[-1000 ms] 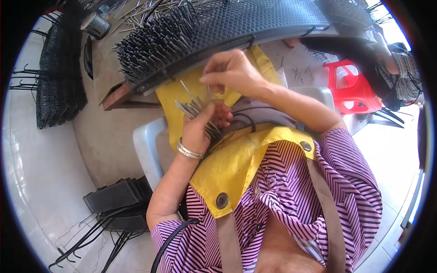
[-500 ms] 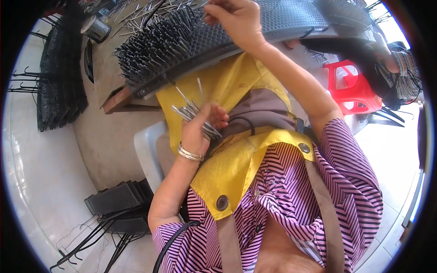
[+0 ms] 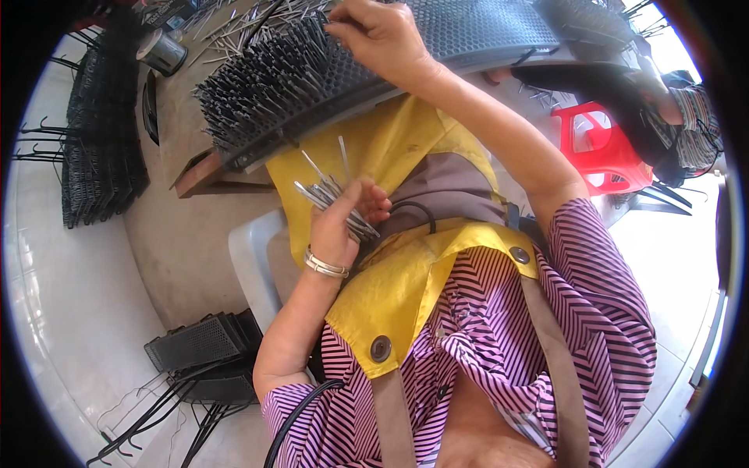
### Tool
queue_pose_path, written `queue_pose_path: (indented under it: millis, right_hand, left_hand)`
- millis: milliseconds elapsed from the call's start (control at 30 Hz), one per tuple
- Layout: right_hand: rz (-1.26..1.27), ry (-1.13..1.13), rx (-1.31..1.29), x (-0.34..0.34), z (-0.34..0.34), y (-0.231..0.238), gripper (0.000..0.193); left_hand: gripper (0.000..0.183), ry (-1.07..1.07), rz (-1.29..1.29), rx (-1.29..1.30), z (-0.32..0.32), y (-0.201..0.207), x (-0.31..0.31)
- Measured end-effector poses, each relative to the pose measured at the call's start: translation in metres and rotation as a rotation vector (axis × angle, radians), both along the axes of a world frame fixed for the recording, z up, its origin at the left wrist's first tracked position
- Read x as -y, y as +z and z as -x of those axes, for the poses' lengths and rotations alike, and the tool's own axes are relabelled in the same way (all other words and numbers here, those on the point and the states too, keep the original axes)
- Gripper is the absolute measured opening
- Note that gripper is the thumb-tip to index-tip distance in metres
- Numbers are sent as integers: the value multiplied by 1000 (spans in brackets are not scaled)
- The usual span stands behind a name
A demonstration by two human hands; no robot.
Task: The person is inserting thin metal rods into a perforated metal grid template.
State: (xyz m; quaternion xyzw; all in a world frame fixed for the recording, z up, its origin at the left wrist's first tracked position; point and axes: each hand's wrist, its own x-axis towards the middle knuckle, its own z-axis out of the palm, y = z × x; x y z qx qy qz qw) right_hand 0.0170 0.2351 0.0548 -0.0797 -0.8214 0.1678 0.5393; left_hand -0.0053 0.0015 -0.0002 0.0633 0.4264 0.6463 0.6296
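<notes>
My left hand (image 3: 342,218) is closed round a loose bundle of thin metal rods (image 3: 318,189), held low over my yellow apron (image 3: 374,288). A couple of the rods poke out higher than the others. My right hand (image 3: 384,43) reaches up over a dark perforated panel (image 3: 484,31), its fingers pinched together at the edge of the filled area. Whatever is between those fingertips is too small to make out. Dense rows of upright dark rods (image 3: 261,90) fill the panel's left part, while bare holes show to the right of my hand.
Loose metal rods (image 3: 234,27) lie scattered behind the panel, near a metal can (image 3: 161,51). Stacked black racks with hooks (image 3: 101,140) stand at the left, and more black perforated panels (image 3: 203,343) lie lower left. A red stool (image 3: 601,148) and another person's striped sleeve (image 3: 690,117) are at the right.
My right hand has shifted a little to the left along the panel, toward the standing rods. The left hand and its bundle stay nearly still.
</notes>
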Motion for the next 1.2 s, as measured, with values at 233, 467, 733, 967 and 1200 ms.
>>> queue_pose_path:
  millis: [233, 467, 733, 967, 1200]
  right_hand:
    - [-51, 38, 128, 6, 17, -8, 7]
    - [-212, 22, 594, 11, 14, -8, 12]
    - [597, 384, 662, 52, -36, 4, 25]
    - [1214, 581, 511, 65, -66, 6, 16]
    - [1219, 245, 103, -2, -77, 19, 13]
  left_hand:
    - [25, -23, -9, 6, -1, 0, 1]
    - [25, -43, 7, 17, 0, -2, 2]
    - [25, 31, -34, -83, -4, 8, -2]
    - [29, -74, -94, -129, -10, 32, -15]
    - [28, -196, -54, -128, -8, 47, -50]
